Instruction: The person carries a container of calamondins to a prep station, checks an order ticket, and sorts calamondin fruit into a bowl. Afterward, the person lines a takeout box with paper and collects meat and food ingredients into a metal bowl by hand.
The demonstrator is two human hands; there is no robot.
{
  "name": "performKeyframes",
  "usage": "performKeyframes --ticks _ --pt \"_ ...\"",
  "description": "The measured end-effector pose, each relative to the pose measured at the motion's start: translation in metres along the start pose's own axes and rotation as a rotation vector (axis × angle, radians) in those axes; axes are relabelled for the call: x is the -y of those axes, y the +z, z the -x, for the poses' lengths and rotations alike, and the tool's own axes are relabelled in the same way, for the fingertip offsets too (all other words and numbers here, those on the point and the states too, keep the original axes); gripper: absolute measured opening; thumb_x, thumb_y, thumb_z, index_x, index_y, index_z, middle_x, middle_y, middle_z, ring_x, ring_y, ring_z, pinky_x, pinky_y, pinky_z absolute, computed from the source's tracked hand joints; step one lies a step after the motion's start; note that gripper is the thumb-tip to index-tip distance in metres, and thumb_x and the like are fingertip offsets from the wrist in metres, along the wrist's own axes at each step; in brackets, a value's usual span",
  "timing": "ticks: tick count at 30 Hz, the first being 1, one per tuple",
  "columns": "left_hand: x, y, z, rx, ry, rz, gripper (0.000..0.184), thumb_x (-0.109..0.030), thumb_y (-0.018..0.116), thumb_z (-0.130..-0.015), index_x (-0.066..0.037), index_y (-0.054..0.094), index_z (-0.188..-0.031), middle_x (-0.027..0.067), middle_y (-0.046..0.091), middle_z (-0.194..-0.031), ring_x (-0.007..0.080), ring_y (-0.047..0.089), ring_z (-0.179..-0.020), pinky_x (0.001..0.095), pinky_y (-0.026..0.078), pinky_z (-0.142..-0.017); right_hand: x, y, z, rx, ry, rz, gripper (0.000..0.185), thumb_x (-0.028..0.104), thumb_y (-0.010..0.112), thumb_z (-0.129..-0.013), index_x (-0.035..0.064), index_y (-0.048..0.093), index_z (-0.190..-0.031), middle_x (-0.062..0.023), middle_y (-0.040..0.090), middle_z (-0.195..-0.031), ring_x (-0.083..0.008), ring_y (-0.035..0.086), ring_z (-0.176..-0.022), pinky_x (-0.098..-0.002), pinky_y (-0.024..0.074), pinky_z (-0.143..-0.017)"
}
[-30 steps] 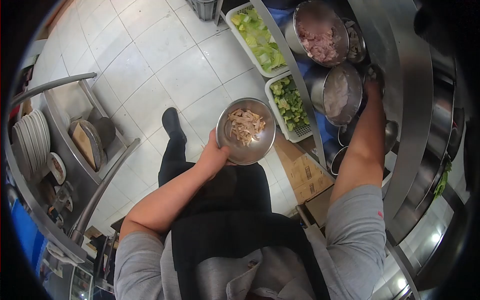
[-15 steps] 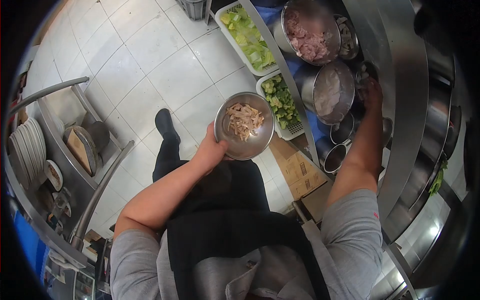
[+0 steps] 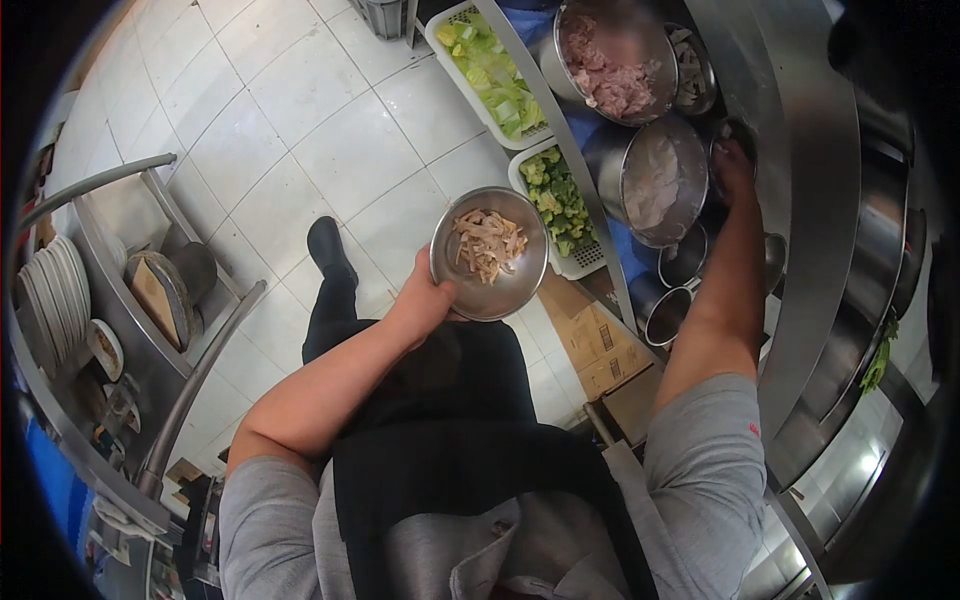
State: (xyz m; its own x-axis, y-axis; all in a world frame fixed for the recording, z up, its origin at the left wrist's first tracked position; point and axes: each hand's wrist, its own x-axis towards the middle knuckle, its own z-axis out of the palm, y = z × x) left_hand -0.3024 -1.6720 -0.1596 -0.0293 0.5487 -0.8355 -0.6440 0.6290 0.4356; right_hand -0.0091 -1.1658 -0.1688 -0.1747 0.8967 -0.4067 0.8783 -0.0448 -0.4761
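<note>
My left hand [image 3: 424, 292] grips the rim of a steel bowl [image 3: 505, 297], thumb on the near edge. Pale, light-brown strips of food [image 3: 490, 243], perhaps sliced meat, lie inside it. On the counter side, my right hand [image 3: 736, 168] reaches into a small steel container [image 3: 748, 140]. Its fingertips are down in the shade there, so their grip is not clear. Just left of that hand stands a tilted steel bowl of a whitish, wet food [image 3: 652, 185]. Beyond it is a larger bowl of raw pink meat [image 3: 620, 82].
White baskets hold chopped green lettuce [image 3: 492, 80] and broccoli [image 3: 560, 200] along the counter's edge. Several steel pots [image 3: 668, 315] stand near my right forearm. Flattened cardboard [image 3: 590, 345] lies below. To the left, a metal rack [image 3: 165, 240] carries stacked white plates [image 3: 55, 300].
My right hand has moved slightly farther away and deeper into the small steel container. My left hand and its bowl have stayed nearly still.
</note>
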Motion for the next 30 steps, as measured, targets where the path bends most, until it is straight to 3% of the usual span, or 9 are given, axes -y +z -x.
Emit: performKeyframes --ticks 4,7,11,13,16,17,19,22,30 --pt "0.000 0.006 0.003 -0.011 0.017 -0.003 0.059 0.002 0.042 -0.083 -0.009 0.021 -0.137 0.0178 0.046 -0.120 0.0301 0.059 -0.099 0.0393 0.060 -0.068 0.023 0.003 0.037 -0.163 0.103 -0.371 0.038 0.012 0.064 -0.079 0.0040 0.054 -0.115 -0.0071 0.058 -0.097 -0.0167 0.057 -0.079 -0.0263 0.0463 -0.062" --pt "-0.009 0.011 0.005 -0.002 -0.003 0.004 0.059 0.002 0.041 -0.082 -0.007 0.021 -0.136 0.0182 0.045 -0.120 0.0300 0.059 -0.099 0.0379 0.060 -0.068 0.006 -0.007 0.034 -0.084 0.029 -0.626 0.040 0.010 0.065 -0.078 0.0017 0.053 -0.116 -0.0085 0.056 -0.104 -0.0174 0.057 -0.084 -0.0256 0.0468 -0.065" --pt "-0.012 0.012 0.004 0.025 0.014 -0.007 0.058 0.002 0.041 -0.082 -0.006 0.020 -0.136 0.0185 0.046 -0.120 0.0305 0.059 -0.099 0.0366 0.060 -0.067 0.025 -0.012 0.067 -0.166 0.069 -0.693 0.042 0.008 0.065 -0.077 0.0020 0.053 -0.117 -0.0097 0.053 -0.110 -0.0182 0.056 -0.089 -0.0260 0.0474 -0.070" --pt "-0.016 0.013 0.004 0.031 0.011 -0.043 0.058 0.003 0.041 -0.082 -0.005 0.021 -0.135 0.0191 0.046 -0.119 0.0312 0.060 -0.097 0.0368 0.061 -0.067 0.066 -0.010 0.123 0.006 -0.197 -1.119 0.035 0.016 0.068 -0.078 0.0072 0.056 -0.109 -0.0044 0.053 -0.099 -0.0138 0.054 -0.082 -0.0255 0.0469 -0.069" --pt "-0.015 0.013 0.001 0.062 0.048 0.001 0.057 0.004 0.041 -0.081 -0.003 0.022 -0.134 0.0198 0.046 -0.118 0.0313 0.062 -0.094 0.0364 0.061 -0.067 -0.011 -0.012 0.055 -0.461 -0.555 0.261 0.039 0.002 0.063 -0.078 0.0025 0.051 -0.115 -0.0093 0.054 -0.108 -0.0161 0.054 -0.091 -0.0262 0.0485 -0.075" --pt "-0.017 0.013 0.001 0.064 0.050 0.003 0.057 0.004 0.041 -0.081 -0.003 0.022 -0.134 0.0198 0.046 -0.118 0.0313 0.062 -0.094 0.0364 0.061 -0.067 -0.012 -0.015 0.058 -0.462 -0.556 0.264 0.039 0.002 0.063 -0.078 0.0025 0.051 -0.115 -0.0093 0.054 -0.108 -0.0161 0.054 -0.091 -0.0262 0.0485 -0.075" --pt "-0.021 0.013 0.003 0.053 0.071 -0.012 0.057 0.005 0.042 -0.081 -0.002 0.022 -0.133 0.0202 0.047 -0.118 0.0313 0.063 -0.092 0.0355 0.061 -0.067 0.009 -0.014 0.091 -0.084 -0.236 -0.911 0.037 -0.001 0.062 -0.078 0.0051 0.052 -0.113 -0.0075 0.055 -0.105 -0.0150 0.055 -0.090 -0.0254 0.0492 -0.074" --pt "-0.030 0.013 0.007 0.063 0.047 -0.007 0.057 0.005 0.042 -0.081 -0.002 0.021 -0.133 0.0202 0.047 -0.118 0.0310 0.062 -0.093 0.0346 0.061 -0.067 0.103 0.016 0.175 0.045 -0.110 -0.994 0.033 -0.001 0.064 -0.077 0.0070 0.053 -0.108 -0.0054 0.056 -0.102 -0.0143 0.057 -0.088 -0.0242 0.0498 -0.071" --pt "-0.054 0.008 0.034 0.041 0.064 0.011 0.060 0.004 0.044 -0.081 -0.003 0.019 -0.135 0.0201 0.045 -0.122 0.0312 0.061 -0.099 0.0358 0.061 -0.069 0.143 0.068 0.256 0.139 0.019 -1.094 0.031 -0.006 0.064 -0.076 0.0086 0.056 -0.102 -0.0056 0.060 -0.097 -0.0151 0.060 -0.083 -0.0238 0.0510 -0.065"
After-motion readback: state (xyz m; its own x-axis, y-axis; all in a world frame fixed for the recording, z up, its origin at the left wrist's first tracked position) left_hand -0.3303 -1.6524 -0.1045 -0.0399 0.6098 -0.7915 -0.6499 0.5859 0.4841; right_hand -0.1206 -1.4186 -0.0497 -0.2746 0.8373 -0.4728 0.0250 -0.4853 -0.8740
